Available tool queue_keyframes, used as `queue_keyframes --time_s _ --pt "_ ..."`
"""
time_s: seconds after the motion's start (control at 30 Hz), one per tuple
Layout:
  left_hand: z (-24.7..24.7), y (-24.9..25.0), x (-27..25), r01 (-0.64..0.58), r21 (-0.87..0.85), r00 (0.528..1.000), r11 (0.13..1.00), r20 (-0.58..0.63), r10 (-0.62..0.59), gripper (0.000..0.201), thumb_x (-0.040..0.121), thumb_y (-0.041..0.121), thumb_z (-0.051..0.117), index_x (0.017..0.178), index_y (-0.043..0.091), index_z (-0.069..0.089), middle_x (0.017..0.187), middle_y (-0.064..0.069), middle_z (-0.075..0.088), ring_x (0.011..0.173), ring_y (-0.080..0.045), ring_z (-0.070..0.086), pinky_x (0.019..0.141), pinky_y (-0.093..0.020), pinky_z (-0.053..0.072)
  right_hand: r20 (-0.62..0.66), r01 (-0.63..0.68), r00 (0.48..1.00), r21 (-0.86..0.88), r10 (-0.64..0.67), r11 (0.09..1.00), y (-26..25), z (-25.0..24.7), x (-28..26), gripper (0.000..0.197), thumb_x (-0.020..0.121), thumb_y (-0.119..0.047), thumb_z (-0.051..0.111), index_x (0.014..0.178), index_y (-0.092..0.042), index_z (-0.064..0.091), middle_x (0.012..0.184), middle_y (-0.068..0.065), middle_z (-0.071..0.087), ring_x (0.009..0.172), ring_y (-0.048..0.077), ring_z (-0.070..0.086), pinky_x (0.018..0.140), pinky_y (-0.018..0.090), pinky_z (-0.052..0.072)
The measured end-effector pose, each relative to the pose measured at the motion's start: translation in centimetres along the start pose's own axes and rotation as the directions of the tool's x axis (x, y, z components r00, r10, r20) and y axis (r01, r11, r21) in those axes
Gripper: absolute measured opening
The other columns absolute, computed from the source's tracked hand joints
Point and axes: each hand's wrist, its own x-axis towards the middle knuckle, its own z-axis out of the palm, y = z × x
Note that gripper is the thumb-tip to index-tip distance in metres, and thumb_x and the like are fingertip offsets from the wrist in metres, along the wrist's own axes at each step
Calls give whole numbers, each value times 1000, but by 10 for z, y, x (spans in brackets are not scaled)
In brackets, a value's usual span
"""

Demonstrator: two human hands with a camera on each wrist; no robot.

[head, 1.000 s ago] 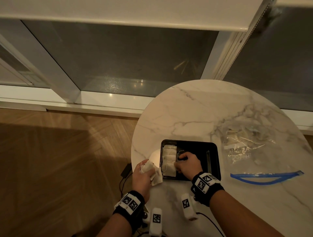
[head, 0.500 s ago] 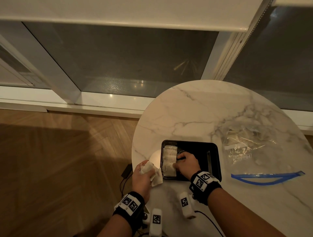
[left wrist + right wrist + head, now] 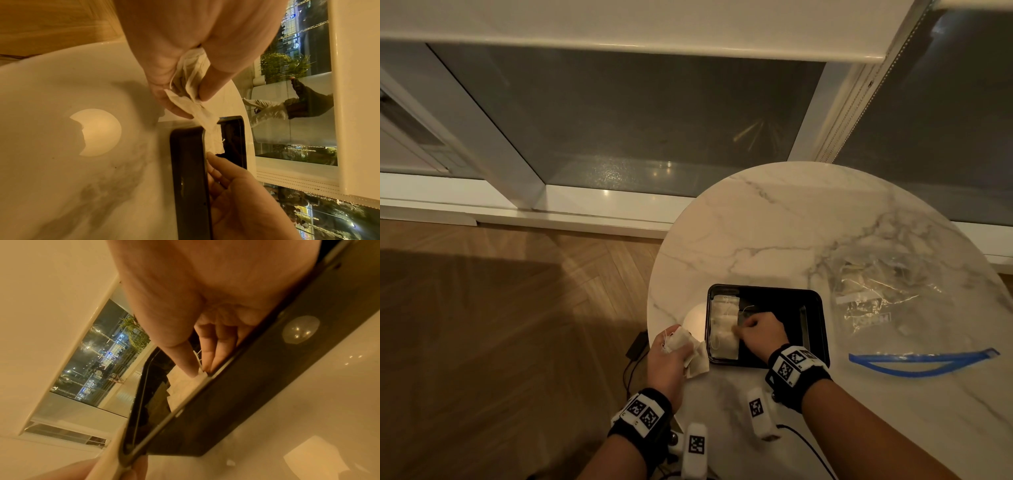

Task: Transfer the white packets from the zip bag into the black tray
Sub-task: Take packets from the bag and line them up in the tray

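Already white packets [image 3: 725,325] line the black tray's [image 3: 815,329] left side.

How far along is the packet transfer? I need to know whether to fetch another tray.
Partly done. A column of white packets already lies along the left side of the black tray. In hand: the left hand grips a bunch of packets beside the tray, while the right hand pinches the edge of one inside it. Left: more packets show inside the zip bag.

right hand [image 3: 758,332] hides tray [image 3: 815,329] floor; zip bag [image 3: 876,294] contents unclear; forearms cropped
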Motion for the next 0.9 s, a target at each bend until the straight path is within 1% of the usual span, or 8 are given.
queue_keyframes --time_s 0.1,0.23,0.3,0.4,0.53,0.67,0.77,0.9 --pt "0 2 0 5 -8 1000 1000 -14 -5 32 85 -15 54 95 12 67 86 -9 65 79 -22 61 74 -37 51 19 -12 1000 -23 12 1000 -2 1 -1 29 82 -26 73 56 -15 64 61 -2 62 63 13 60 59 23 46" --pt "0 -1 0 23 -31 999 999 -26 -24 37 76 -5 61 113 -3 58 87 -9 62 76 -21 59 66 -34 50 23 3 1000 -53 -2 999 -1 1 1 15 81 -19 70 71 -8 75 73 6 70 73 19 66 69 29 55" --pt "1 2 -1 40 -59 999 997 -28 -42 47 69 2 64 115 0 60 89 -9 63 77 -20 59 66 -34 50 26 15 1000 -49 -14 999 -1 2 1 9 80 -20 71 74 -15 75 80 4 72 80 19 67 74 28 55" --pt "2 3 -1 38 -52 999 998 -17 -38 39 68 3 63 107 7 64 88 -10 62 76 -20 59 64 -32 48 10 36 999 -22 -36 999 -1 3 1 10 80 -19 71 71 -20 72 79 -1 71 82 17 66 76 26 54" --pt "2 4 -2 34 -31 999 999 -14 -35 32 80 -7 59 106 10 66 87 -10 64 76 -20 61 65 -33 49 -30 46 999 28 -45 999 -2 3 1 13 83 -16 66 72 -18 72 78 -4 70 82 15 66 77 26 54" --pt "1 1 0 33 -16 999 999 -31 -34 33 85 -13 56 102 13 67 90 -9 67 80 -20 64 73 -36 51 -36 41 999 62 -38 997 -2 3 1 14 80 -17 73 71 -26 66 82 -6 69 84 14 66 78 25 53" --pt "-1 -1 3 55 -26 997 998 -56 -57 38 81 -10 61 111 14 66 100 -11 69 88 -22 65 75 -36 53 -49 22 999 85 -17 996 -1 3 0 16 74 -16 76 79 -26 65 88 -1 69 80 15 66 68 22 52" --pt "-1 0 1 41 -34 999 999 -28 -42 39 71 0 63 110 6 64 92 -11 64 80 -21 62 67 -35 50 -46 31 999 128 -26 991 -1 2 -2 19 72 -9 77 83 -20 66 87 3 70 69 13 65 53 17 45"
